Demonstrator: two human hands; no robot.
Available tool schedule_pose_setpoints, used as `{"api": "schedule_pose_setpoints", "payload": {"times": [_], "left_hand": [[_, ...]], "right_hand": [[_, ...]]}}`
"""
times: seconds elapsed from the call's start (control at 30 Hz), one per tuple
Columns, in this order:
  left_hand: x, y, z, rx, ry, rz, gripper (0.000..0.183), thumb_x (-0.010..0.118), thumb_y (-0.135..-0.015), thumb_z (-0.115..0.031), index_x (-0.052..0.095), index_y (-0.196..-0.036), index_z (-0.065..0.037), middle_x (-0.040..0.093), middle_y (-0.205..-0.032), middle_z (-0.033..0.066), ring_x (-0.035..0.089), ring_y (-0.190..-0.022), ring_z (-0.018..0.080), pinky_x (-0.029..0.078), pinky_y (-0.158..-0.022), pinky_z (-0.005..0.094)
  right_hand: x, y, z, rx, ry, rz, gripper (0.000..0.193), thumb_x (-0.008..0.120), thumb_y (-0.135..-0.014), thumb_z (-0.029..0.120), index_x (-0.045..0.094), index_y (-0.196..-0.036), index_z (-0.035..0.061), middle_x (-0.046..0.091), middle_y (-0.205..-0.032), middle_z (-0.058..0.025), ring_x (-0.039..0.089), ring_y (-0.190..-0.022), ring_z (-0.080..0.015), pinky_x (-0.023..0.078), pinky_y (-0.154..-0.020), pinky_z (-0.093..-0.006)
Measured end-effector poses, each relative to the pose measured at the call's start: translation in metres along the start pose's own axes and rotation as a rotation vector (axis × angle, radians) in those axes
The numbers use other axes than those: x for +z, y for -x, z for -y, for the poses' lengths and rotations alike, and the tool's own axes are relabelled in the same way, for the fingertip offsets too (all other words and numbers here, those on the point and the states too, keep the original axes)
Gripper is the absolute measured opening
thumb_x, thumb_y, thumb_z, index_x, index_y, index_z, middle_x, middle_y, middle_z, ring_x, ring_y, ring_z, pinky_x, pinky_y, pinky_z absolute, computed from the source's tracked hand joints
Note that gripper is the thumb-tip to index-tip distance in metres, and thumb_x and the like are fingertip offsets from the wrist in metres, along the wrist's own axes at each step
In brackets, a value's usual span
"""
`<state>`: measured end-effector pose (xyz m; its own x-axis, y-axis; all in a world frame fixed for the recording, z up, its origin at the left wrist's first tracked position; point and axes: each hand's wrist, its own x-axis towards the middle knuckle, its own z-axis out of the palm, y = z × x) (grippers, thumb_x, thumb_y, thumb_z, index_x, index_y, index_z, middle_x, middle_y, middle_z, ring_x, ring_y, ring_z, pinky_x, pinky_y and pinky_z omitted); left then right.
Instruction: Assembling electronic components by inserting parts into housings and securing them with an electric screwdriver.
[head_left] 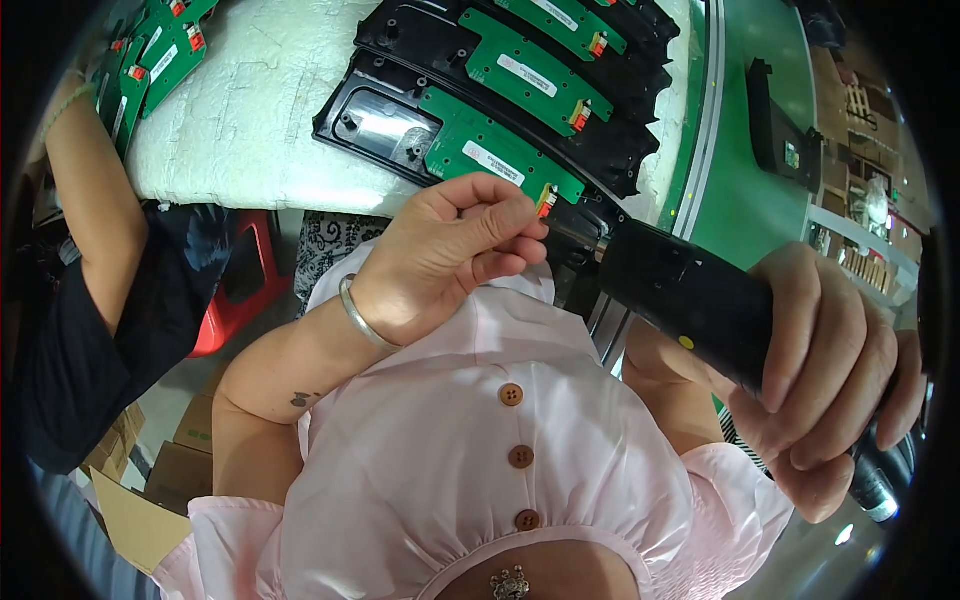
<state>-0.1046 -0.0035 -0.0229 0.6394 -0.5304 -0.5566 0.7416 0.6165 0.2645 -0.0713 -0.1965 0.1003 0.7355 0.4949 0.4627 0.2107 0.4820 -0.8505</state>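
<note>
My right hand [830, 370] is wrapped round a black electric screwdriver [690, 300], which slants toward the middle with its bit end pointing left. My left hand [455, 245], a metal bangle at its wrist, has thumb and fingers pinched together close to that bit; whatever lies between the fingertips is too small or hidden to name. Just beyond the fingers is the nearest black plastic housing [372, 125], with a green circuit board [480, 150] seated in it. A red and white connector [546, 203] stands at the board's right end.
More black housings with green boards [530, 80] lie in a row behind, on a white foam-like pad [260, 100]. Loose boards [170, 60] are at the far left, near another person's arm [95, 190]. A green work surface [740, 130] carries another black housing [775, 125] at right.
</note>
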Motion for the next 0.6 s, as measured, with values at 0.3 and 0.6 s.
{"api": "schedule_pose_setpoints", "payload": {"times": [0.3,0.6], "left_hand": [[-0.017,-0.007,0.017,0.005,0.087,0.216,0.016,0.061,-0.081,-0.02,0.056,-0.086,-0.005,0.061,-0.077,0.0051,0.06,-0.064,0.0117,0.048,-0.058,0.0195],[0.0,0.0,0.027,-0.076,0.041,0.408,0.054,0.041,-0.088,-0.045,0.04,-0.12,-0.002,0.049,-0.113,0.0111,0.048,-0.105,0.0176,0.038,-0.091,0.0316]], "right_hand": [[0.008,0.012,-0.002,0.065,0.087,-0.002,0.03,0.07,-0.06,0.009,0.048,-0.081,0.0123,0.055,-0.055,0.0063,0.053,-0.047,-0.0024,0.047,-0.053,-0.0153],[0.016,0.016,-0.03,-0.152,0.127,-0.119,0.031,0.063,-0.065,0.008,0.045,-0.09,0.0112,0.048,-0.056,0.0087,0.046,-0.048,-0.0023,0.04,-0.054,-0.0166]]}}
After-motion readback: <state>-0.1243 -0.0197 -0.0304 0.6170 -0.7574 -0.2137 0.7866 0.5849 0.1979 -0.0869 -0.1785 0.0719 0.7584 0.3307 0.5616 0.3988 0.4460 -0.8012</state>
